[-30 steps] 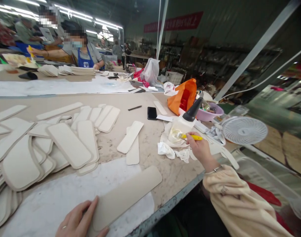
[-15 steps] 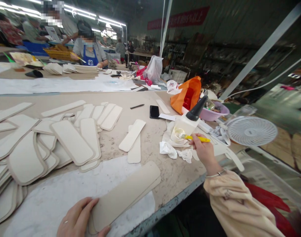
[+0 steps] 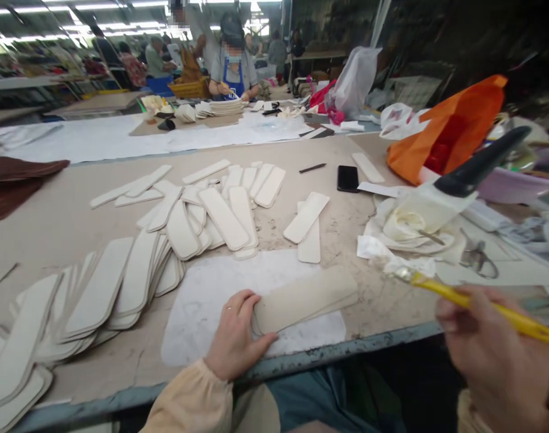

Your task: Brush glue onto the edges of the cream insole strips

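My left hand grips the left end of a pale, round-cornered flat panel, fingers on top and thumb along the near edge. Another panel shows slightly beneath it, and both lie on a white sheet at the table's front edge. In my right hand is a yellow-handled brush, its bristles smeared with something white and pointing left. The brush head is close to crumpled white tissue. Behind it, a white jug with a dark handle lies tipped on its side, pale paste at its mouth.
Many similar panels lie fanned out at left. Two crossed panels, a black phone, scissors and an orange bag are further back. A person in a blue apron works across the table.
My right hand has drawn the brush away from the jug's mouth, toward me. The view has swung left. My left hand still holds the panel.
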`<state>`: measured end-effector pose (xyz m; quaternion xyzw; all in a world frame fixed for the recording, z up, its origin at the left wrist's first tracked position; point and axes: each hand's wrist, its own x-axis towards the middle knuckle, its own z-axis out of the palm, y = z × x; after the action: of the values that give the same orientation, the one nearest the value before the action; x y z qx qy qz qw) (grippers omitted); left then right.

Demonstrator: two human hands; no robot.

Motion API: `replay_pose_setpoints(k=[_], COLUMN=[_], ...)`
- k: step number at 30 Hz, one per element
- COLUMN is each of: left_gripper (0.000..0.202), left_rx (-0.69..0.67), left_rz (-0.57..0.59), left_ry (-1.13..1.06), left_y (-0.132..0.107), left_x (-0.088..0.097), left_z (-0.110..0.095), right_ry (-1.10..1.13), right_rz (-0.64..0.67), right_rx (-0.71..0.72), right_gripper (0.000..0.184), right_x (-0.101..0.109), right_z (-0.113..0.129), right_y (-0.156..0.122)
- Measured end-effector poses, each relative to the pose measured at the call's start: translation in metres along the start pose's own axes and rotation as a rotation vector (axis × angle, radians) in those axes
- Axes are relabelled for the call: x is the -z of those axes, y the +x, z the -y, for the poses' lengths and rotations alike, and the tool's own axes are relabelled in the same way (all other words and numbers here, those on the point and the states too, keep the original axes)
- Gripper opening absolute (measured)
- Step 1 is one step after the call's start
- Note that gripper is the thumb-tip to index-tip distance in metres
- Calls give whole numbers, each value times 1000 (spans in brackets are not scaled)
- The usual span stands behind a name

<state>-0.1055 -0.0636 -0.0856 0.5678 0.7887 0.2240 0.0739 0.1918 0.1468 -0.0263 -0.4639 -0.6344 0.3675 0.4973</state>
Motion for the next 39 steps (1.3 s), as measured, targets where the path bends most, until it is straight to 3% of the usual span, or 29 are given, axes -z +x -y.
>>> replay_pose_setpoints(k=[3, 6, 10, 16, 21, 33, 36, 39], left_gripper=[65, 65, 66, 63, 61, 59, 59, 59], left_rx=[2, -3, -9, -25, -41, -67, -66, -67], left_rz=[-13, -20, -30, -50, -41, -13, -18, -27], left_ry=[-36, -43, -41, -51, -23, 79, 80, 66], left_y=[0, 1, 2, 2, 2, 4, 4, 3], left_x=[1, 1, 1, 1, -2, -5, -5, -4], left_z=[-1, -2, -3, -3, 2, 8, 8, 7], right_ry=[224, 215, 156, 94, 36, -152, -169, -48], right_rz=[241, 497, 707, 786, 713, 197, 159, 235], right_rx=[-86, -104, -29, 34, 45, -47, -43, -58], right_gripper=[16, 16, 13, 14, 15, 21, 21, 19], right_x=[-36, -67, -94, -112, -107, -56, -52, -57], right_z=[10, 12, 16, 20, 15, -29, -29, -21], right_y=[-57, -89, -100, -102, -95, -47, -44, -55])
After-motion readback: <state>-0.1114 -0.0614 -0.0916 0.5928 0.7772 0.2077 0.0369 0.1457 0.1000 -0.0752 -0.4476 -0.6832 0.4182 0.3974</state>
